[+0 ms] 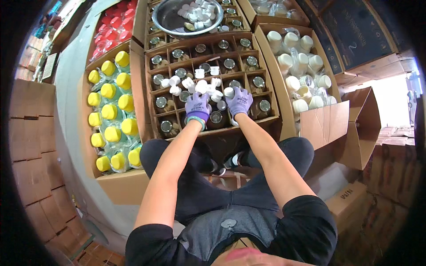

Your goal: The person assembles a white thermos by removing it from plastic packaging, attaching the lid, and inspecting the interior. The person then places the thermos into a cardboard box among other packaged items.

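Note:
In front of me stands a cardboard box with dividers (213,129), its cells holding dark bottles with round silvery tops (216,117). White plastic caps (202,86) lie in a loose heap across the middle of it. My left hand (197,107), in a purple glove, is at the near edge of the heap with its fingers curled down; what they hold is hidden. My right hand (240,102), gloved the same way, has its fingers closed at a white cap (229,92) over a bottle. A round silvery top (222,105) lies between the hands.
A metal basin (159,21) with more white caps rests on the box's far end. To the left, a carton (116,181) holds yellow-capped bottles; red-capped ones (116,22) stand beyond. On the right, another carton (288,119) holds white-capped bottles. Stacked cartons (37,142) line the left side.

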A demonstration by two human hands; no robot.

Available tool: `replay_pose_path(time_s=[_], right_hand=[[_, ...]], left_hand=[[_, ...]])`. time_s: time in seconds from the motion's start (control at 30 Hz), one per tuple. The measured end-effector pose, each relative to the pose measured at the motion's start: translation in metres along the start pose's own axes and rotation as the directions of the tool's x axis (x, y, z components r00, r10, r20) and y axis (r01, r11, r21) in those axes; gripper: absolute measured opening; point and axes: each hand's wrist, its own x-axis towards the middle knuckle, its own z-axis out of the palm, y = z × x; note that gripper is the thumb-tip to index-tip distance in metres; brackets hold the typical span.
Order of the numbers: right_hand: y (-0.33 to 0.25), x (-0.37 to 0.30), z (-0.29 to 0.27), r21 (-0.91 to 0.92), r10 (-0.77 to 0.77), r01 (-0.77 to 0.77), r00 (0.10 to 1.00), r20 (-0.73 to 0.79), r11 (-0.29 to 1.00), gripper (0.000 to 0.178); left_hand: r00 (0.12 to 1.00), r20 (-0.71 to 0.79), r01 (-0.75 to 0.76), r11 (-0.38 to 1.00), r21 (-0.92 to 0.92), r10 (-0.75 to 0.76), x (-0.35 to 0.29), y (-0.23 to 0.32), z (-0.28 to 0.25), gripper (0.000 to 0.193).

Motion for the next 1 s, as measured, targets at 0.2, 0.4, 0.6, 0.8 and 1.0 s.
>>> replay_pose_path(time_s=[0.2,0.4,0.6,0.8,1.0], right_hand=[[0.064,0.03,-0.034,0.488,-0.287,0.166,0.94,0.184,0.857,0.058],[0.057,-0.002,-0.061,-0.167,-0.554,0.667,0.712,0.432,0.726,0.056],[0.037,-0.007,-0.018,-0.145,-0.464,0.526,0.827,0.319,0.838,0.052],[0.029,-0.006,-0.03,-0.005,-0.529,0.533,0.841,0.115,0.846,0.053],[-0.01,0.015,-0.001,0.143,-0.694,0.689,0.72,-0.022,0.711,0.064]], left_hand=[[0.982,-0.153,-0.13,0.981,-0.147,0.107,0.035,-0.028,-0.002,0.043],[0.908,0.413,0.016,0.991,0.134,-0.071,-0.006,-0.058,-0.025,0.053],[0.932,0.359,-0.039,0.966,0.254,-0.057,-0.024,-0.069,0.009,0.042],[0.952,0.292,0.002,0.956,0.295,-0.092,-0.028,-0.053,0.01,0.056],[0.921,0.374,0.033,0.976,0.215,-0.113,-0.027,-0.046,-0.019,0.076]])
